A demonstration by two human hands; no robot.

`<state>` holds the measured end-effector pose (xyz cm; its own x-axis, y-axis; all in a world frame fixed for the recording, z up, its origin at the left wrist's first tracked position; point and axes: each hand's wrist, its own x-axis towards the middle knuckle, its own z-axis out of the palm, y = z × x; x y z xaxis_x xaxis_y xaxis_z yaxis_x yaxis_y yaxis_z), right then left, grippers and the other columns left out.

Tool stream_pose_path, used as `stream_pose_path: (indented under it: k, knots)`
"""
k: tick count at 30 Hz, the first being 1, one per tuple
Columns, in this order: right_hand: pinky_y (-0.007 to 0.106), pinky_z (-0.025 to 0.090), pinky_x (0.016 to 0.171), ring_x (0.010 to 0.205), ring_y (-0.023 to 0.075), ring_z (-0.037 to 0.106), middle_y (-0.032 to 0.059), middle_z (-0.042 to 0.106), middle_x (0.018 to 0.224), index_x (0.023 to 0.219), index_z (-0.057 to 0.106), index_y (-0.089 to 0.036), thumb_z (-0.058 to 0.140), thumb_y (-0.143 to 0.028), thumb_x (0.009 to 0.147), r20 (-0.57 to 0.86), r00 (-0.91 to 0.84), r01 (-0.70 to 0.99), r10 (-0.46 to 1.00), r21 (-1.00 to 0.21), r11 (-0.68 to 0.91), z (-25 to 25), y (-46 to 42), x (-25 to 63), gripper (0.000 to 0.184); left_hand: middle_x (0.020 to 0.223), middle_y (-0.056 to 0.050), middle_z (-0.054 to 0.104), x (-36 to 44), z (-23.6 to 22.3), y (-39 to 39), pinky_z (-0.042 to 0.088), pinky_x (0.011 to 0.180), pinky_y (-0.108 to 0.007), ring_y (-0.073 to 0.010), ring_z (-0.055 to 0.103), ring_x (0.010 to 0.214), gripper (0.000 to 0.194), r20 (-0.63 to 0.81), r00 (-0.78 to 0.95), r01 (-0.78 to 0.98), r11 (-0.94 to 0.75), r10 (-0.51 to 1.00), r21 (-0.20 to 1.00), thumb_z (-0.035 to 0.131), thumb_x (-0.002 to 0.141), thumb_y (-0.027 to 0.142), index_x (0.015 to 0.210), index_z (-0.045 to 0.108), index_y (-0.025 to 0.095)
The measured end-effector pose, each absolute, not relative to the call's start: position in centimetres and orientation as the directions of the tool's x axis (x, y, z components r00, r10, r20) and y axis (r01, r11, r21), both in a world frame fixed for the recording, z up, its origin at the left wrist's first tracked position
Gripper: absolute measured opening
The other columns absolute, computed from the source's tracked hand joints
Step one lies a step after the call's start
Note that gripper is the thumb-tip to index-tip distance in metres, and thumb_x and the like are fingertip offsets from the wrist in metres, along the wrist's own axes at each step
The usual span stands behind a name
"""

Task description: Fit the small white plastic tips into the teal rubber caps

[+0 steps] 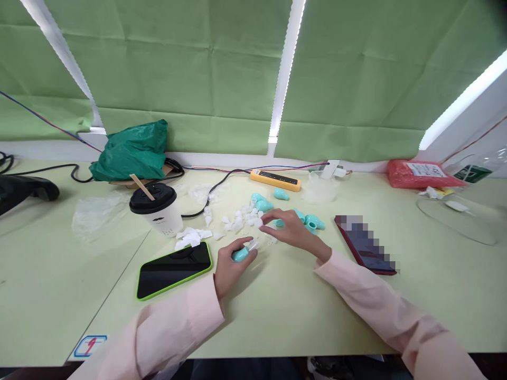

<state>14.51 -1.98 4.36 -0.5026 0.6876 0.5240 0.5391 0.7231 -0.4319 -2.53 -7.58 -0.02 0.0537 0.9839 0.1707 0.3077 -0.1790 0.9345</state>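
My left hand point(233, 264) is closed around a teal bulb-shaped piece point(240, 255) with a clear narrow tip pointing away to the right. At the edge of a loose heap of small white pieces point(240, 219), my right hand point(285, 226) has thumb and forefinger bent together on a small white piece point(260, 222), whose exact kind I cannot make out. Several other teal bulb-shaped pieces point(315, 220) lie behind and beside the right hand, partly hidden by it. One more teal piece point(281, 194) rests farther back.
On the left are a lidded paper cup point(166, 219) with a wooden stick, crumpled tissue point(192, 237) and a green-edged phone point(174, 272). A red-edged phone point(366, 245) lies right. Behind are a yellow power strip point(275, 180), a green bag point(130, 153) and a red package point(420, 174).
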Motion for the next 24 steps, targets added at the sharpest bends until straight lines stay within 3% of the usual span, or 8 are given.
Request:
stream_pose_path:
  k: [4, 8, 17, 24]
  knots:
    - [0.024, 0.043, 0.061, 0.064, 0.0125, 0.056, 0.0024, 0.062, 0.071, 0.082, 0.060, -0.018, 0.054, -0.029, 0.073, 0.462, -0.539, 0.449, 0.704, -0.550, 0.704, 4.8, -4.2, 16.2, 0.016, 0.083, -0.003, 0.064, -2.6, 0.2, -7.7, 0.044, 0.072, -0.027, -0.0172, 0.057, 0.078, 0.032, 0.206, 0.077, 0.354, -0.220, 0.975, 0.909, 0.059, 0.062, 0.037, 0.088, 0.062, 0.018]
    - [0.023, 0.041, 0.053, 0.055, 0.0112, 0.052, 0.0021, 0.059, 0.063, 0.083, 0.063, -0.017, 0.054, -0.031, 0.073, 0.383, -0.607, 0.408, 0.696, -0.602, 0.686, 3.9, -4.8, 16.8, 0.020, 0.083, -0.003, 0.065, -2.5, 0.1, -7.8, 0.045, 0.072, -0.027, -0.0171, 0.058, 0.077, 0.028, 0.232, 0.150, 0.359, -0.271, 0.961, 0.893, 0.058, 0.064, 0.037, 0.083, 0.063, 0.017]
    - [0.021, 0.035, 0.050, 0.053, 0.0092, 0.048, 0.0030, 0.057, 0.062, 0.077, 0.064, -0.015, 0.047, -0.031, 0.078, 0.201, -0.791, 0.386, 0.578, -0.569, 0.726, 4.6, -4.7, 17.2, 0.023, 0.067, -0.003, 0.062, -2.8, 0.1, -7.7, 0.041, 0.059, -0.025, -0.0150, 0.054, 0.060, 0.028, 0.294, 0.339, 0.442, -0.428, 0.893, 0.788, 0.054, 0.068, 0.039, 0.084, 0.063, 0.019]
    - [0.020, 0.033, 0.049, 0.052, 0.0090, 0.046, 0.0023, 0.056, 0.060, 0.082, 0.064, -0.016, 0.045, -0.028, 0.080, 0.134, -0.835, 0.389, 0.533, -0.542, 0.745, 5.0, -4.9, 17.2, 0.023, 0.063, -0.002, 0.057, -2.9, 0.2, -7.8, 0.037, 0.057, -0.022, -0.0130, 0.051, 0.059, 0.027, 0.338, 0.452, 0.502, -0.549, 0.825, 0.668, 0.049, 0.072, 0.038, 0.090, 0.061, 0.022]
